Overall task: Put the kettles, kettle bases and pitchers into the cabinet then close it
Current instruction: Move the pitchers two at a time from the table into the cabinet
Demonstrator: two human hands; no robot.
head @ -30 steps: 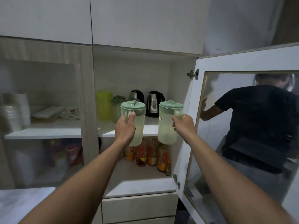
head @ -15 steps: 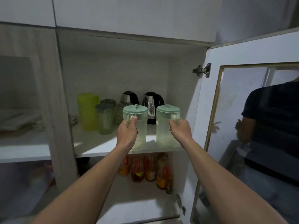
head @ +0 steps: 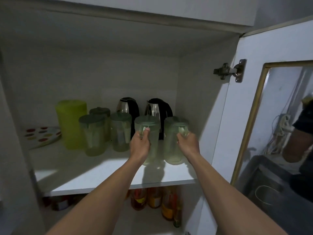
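Both my hands are inside the open cabinet, each closed on the handle of a clear green-lidded pitcher. My left hand (head: 139,146) grips the left pitcher (head: 153,141); my right hand (head: 187,144) grips the right pitcher (head: 172,150). Both pitchers stand on the white shelf (head: 94,173) or just above it. Behind them stand two steel-and-black kettles (head: 127,106) (head: 158,108). To the left are three more green-lidded pitchers (head: 92,134) (head: 121,131) (head: 100,111). No kettle base can be made out.
A tall lime-green container (head: 72,122) and a dotted plate (head: 40,135) sit at the shelf's left. Bottles (head: 152,199) fill the shelf below. The glass cabinet door (head: 264,116) hangs open on the right, reflecting a person.
My hands carried both pitchers forward and deeper onto the shelf, in front of the kettles. The camera has come closer to the cabinet.
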